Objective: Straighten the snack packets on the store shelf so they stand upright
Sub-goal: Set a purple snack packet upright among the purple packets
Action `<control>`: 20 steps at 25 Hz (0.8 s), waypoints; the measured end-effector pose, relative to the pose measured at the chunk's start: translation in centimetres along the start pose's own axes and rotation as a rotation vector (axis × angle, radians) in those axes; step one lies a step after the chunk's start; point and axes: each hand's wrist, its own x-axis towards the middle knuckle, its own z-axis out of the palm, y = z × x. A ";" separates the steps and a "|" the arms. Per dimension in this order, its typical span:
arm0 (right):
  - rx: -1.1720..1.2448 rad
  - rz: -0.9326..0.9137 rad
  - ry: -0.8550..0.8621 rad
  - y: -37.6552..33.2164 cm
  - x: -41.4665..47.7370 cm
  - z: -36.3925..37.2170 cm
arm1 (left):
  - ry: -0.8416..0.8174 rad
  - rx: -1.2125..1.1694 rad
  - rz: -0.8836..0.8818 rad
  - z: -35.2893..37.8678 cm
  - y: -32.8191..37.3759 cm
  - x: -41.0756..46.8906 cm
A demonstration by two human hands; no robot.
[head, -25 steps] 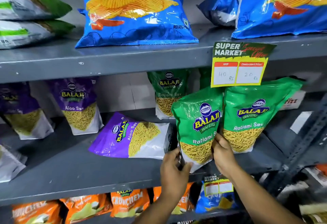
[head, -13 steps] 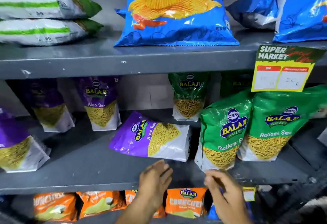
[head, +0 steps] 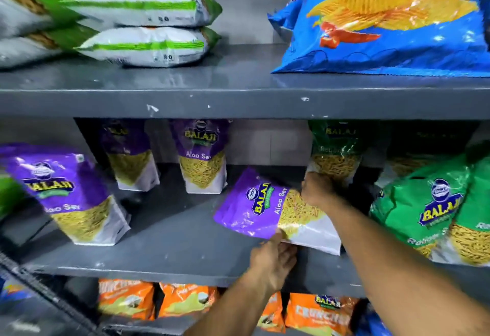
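Step in hand: righting the fallen purple-and-white plastic Aloo Sev pouch (head: 267, 209), which is lying on its side on the grey metal middle shelf (head: 169, 243), purple top pointing left, white base to the right, between the upright purple pouches at the back and the green pouches on the right

Left hand (head: 273, 261) is meeting the pouch at its lower front edge; its fingers (head: 277, 237) are pinching that edge, thumb on top. Right hand (head: 316, 190) is closing over the upper right edge of the same pouch, fingers curled on it. Both hands are holding the pouch; it looks partly lifted off the shelf, though I cannot tell for certain

Next move, as judged: rotating the pouch so the white base is going down onto the shelf and the purple top is coming up, then letting go only once it is standing by itself. The soft pouch may slump again

Legible writing: "BALAJI" and "Aloo Sev" on the held pouch; the same on the tilted purple Aloo Sev pouch at front left (head: 69, 197) and the upright purple pouch at the back (head: 202, 158). The green plastic pouch at right (head: 434, 211) is reading "BALAJI"; its product line is cut off. The orange packets on the lower shelf (head: 320, 314) are reading "CRUNCH…". Writing on the big blue chips bag on the top shelf (head: 392, 23) is not readable
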 end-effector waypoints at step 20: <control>0.695 -0.122 0.186 -3.7 -7.5 2.0 | -0.022 0.267 0.553 -5.6 10.2 -4.2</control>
